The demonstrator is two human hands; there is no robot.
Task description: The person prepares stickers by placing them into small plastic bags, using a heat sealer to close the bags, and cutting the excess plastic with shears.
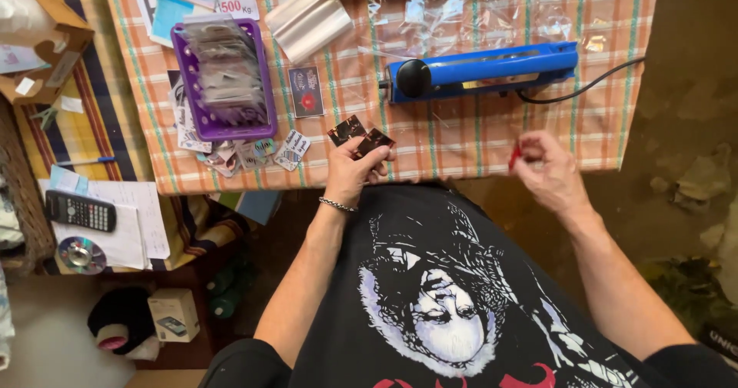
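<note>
My left hand pinches two dark cards; right hand pinches red bit. Tray holds bagged stack; sealer idle on tabletop.

We note woven checked cloth over the tabletop, a glossy blue plastic heat sealer with matt black knob, crinkly clear film bags, a purple plastic basket, and glossy dark cards in our left hand, metal chain bracelet at the wrist.
</note>
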